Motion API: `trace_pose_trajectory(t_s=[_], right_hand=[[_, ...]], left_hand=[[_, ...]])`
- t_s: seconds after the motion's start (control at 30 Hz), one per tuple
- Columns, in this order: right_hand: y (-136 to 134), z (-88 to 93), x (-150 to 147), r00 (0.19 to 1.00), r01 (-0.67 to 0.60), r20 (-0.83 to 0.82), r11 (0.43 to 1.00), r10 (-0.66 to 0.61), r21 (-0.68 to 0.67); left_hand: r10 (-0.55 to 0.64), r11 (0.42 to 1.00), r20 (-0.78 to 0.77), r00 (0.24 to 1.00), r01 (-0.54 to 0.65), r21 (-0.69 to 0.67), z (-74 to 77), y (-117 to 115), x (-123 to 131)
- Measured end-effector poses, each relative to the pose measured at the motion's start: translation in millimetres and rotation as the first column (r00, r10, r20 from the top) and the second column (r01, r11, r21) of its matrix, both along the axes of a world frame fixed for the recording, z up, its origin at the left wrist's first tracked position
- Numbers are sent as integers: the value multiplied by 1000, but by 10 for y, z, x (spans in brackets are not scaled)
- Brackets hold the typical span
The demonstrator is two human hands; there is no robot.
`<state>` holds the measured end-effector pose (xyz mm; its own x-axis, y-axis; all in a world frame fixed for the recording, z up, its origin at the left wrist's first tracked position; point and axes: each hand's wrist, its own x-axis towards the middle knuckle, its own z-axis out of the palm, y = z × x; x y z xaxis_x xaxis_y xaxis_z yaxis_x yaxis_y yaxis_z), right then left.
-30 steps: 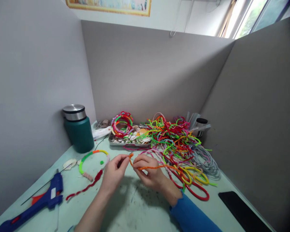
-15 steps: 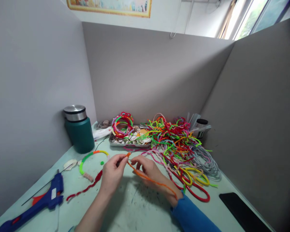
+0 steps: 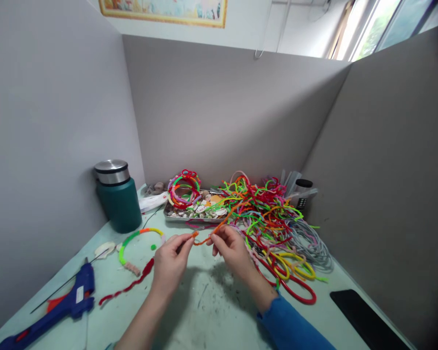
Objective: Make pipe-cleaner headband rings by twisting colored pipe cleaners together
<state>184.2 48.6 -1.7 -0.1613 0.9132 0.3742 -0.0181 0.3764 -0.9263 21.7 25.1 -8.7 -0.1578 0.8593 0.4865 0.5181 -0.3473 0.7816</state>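
Observation:
My left hand (image 3: 171, 260) is closed in a pinch on the small wound end of an orange pipe cleaner (image 3: 203, 241). My right hand (image 3: 231, 250) grips the same strand a short way along, between thumb and fingers. A slack bit sags between the two hands, and the free length slants up past my right fingers toward the pile. Left of my left hand lie a twisted red pipe cleaner (image 3: 127, 286) and a ring partly covered in green, orange and yellow (image 3: 131, 239).
A blue glue gun (image 3: 81, 291) and a green flask (image 3: 121, 204) are on the left. Behind my hands is a metal tray (image 3: 190, 219) of buttons with coloured rings on it. A tangled pile of pipe cleaners (image 3: 266, 209) spreads right, near a black phone-like slab (image 3: 361, 318).
My right hand has turned and taken hold of the orange strand. Its free length swung from along my right wrist to pointing up and away. The left hand stays pinched.

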Motion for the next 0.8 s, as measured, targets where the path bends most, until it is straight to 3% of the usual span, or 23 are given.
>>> trace_pose_trajectory(t_s=[0.2,0.43,0.57,0.8], right_hand=[[-30,-24,12,981,129,124,982,-146,135],[-33,-13,35,962,138,204,970,-179,199],[-26,-29,42,953,140,234,966,-191,217],[-11,-60,51,951,147,233,960,-203,237]], left_hand=[[10,999,-232,973,2,52,-9,-33,29],[10,989,-474,881,60,133,-6,-56,66],[-58,983,-482,874,133,124,-24,-65,91],[-102,994,-414,904,113,1,-52,-86,126]])
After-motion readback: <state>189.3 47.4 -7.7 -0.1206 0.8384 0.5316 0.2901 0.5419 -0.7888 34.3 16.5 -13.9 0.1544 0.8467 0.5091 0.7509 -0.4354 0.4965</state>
